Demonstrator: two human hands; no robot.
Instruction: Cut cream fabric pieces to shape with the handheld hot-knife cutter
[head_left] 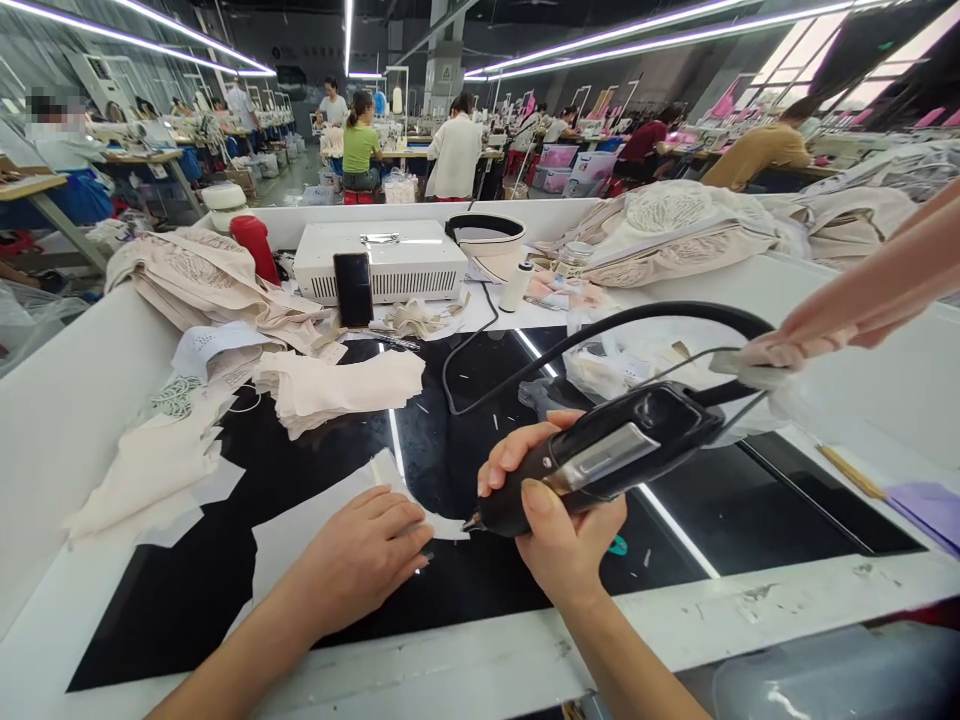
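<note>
My left hand (pixel 364 550) lies on a pale, curved cut piece of cloth (pixel 289 530), fingers stretched out and pressing it to the glossy black work surface (pixel 480 580). In my right hand (pixel 562 530) is a black corded handheld tool (pixel 600 460) with a silver plate on its side. Its thin pointed metal tip touches or nearly touches the narrow right end of the cloth, close to my left fingertips. A thick black cable (pixel 645 315) loops from the tool's back end.
Another person's hand (pixel 787 345) reaches in from the right, by the cable. Stacked pale cloth pieces (pixel 345 385) and cloth piles (pixel 187 270) lie left. Behind stand a white vented box (pixel 382 260), phone (pixel 352 290), red bottle (pixel 255 248) and thread spool (pixel 516 288).
</note>
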